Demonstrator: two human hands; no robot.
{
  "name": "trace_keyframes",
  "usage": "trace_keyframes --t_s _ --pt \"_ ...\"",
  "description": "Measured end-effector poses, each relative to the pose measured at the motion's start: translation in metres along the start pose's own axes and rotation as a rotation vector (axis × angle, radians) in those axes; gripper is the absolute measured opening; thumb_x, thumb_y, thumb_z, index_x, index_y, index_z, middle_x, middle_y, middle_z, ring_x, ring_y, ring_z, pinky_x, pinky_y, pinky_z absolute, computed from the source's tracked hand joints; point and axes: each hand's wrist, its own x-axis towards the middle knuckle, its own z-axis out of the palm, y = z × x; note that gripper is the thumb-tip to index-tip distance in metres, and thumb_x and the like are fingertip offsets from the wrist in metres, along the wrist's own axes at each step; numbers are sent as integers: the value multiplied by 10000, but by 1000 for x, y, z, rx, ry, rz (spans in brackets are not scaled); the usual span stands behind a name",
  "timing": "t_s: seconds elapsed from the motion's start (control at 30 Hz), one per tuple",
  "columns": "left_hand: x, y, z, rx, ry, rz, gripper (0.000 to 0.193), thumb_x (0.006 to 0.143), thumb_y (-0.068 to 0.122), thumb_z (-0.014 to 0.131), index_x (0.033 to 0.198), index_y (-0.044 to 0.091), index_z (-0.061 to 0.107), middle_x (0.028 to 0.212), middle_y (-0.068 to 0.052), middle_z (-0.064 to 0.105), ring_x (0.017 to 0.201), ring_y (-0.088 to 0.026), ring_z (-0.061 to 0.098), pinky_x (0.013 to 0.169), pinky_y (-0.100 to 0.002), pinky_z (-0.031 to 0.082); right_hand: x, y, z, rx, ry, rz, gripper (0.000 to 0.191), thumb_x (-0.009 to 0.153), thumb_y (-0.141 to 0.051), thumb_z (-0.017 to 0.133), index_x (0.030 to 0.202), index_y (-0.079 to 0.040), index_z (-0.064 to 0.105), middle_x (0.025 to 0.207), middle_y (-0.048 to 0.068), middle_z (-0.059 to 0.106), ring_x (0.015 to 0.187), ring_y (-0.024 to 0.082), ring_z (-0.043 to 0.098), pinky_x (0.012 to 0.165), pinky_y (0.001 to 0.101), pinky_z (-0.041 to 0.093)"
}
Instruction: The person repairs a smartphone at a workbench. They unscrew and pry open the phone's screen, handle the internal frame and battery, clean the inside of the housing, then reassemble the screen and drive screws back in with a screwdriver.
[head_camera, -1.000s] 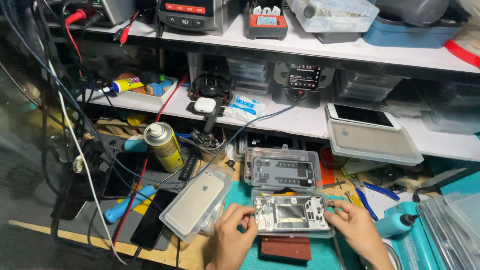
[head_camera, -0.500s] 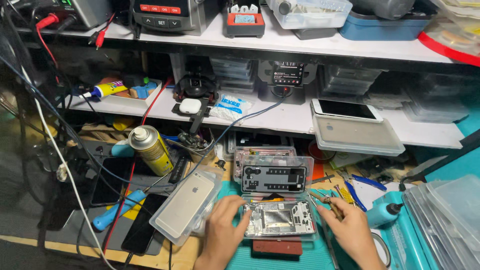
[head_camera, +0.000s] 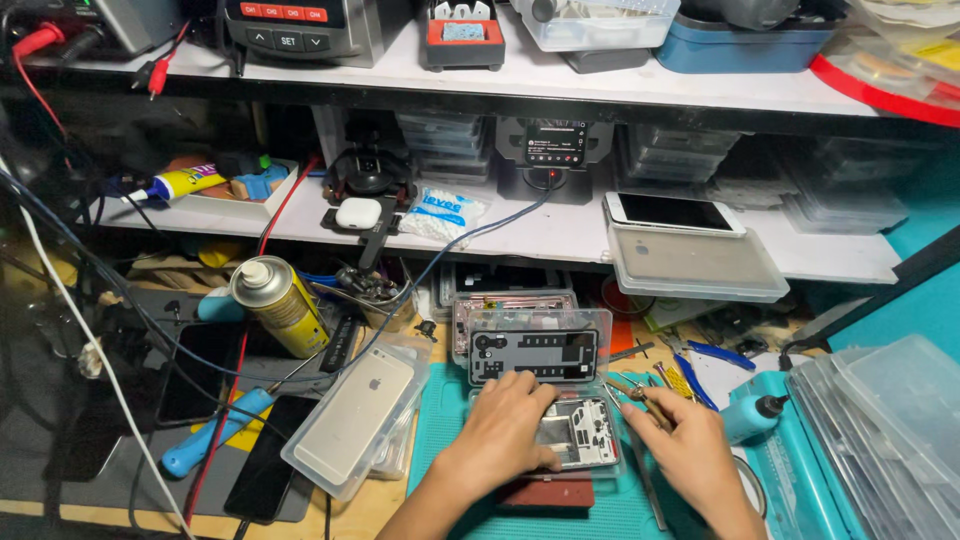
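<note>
The left hand (head_camera: 505, 430) presses on an opened phone frame (head_camera: 580, 432) below the clear plastic case (head_camera: 537, 350); the right hand (head_camera: 685, 450) beside it seemingly pinches tweezers (head_camera: 640, 395).

Pretty clearly a phone repair workshop. Opened phone frame (head_camera: 578, 432) on a teal mat (head_camera: 440, 400), spray can (head_camera: 280, 305), bench power supply (head_camera: 290, 25) on the shelf (head_camera: 560, 90). Cables everywhere.

Counts, from the fingers out:
- 2 hands: left hand (head_camera: 505, 430), right hand (head_camera: 685, 450).
- 1 opened phone frame (head_camera: 582, 432), under the left fingertips.
- 1 tweezers (head_camera: 640, 398), in the right fingers.
- 2 clear plastic cases stacked just beyond the fingertips; top one (head_camera: 538, 348) holds a dark board.
- 1 silver phone (head_camera: 352, 412) in a clear tray, left of the left fingers.
- 1 spray can (head_camera: 280, 305), further left.
- 1 blue-handled screwdriver (head_camera: 215, 432).
- 1 white phone (head_camera: 672, 212) on the shelf above the right fingers.
- 1 small blue bottle (head_camera: 750, 415), right of the right fingers.
</note>
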Motion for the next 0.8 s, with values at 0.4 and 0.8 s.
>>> trace_keyframes --t_s 0.4,0.8 --pt "9 9 -31 -360 -31 27 212 781 137 775 956 43 699 854 -123 722 832 -320 714 742 -407 552 12 -1 -10 508 -402 9 308 885 -120 734 1135 57 766 936 49 738 851 99 636 743 263 522" --pt "5 3 -31 -1230 360 -120 204 970 39 626 1160 -17 576 1008 -93 746 913 -150 683 813 -314 541 10 -22 -10 1469 -720 -246 331 1138 -12 523 1310 266 577 949 186 729 875 180 680 742 268 503"
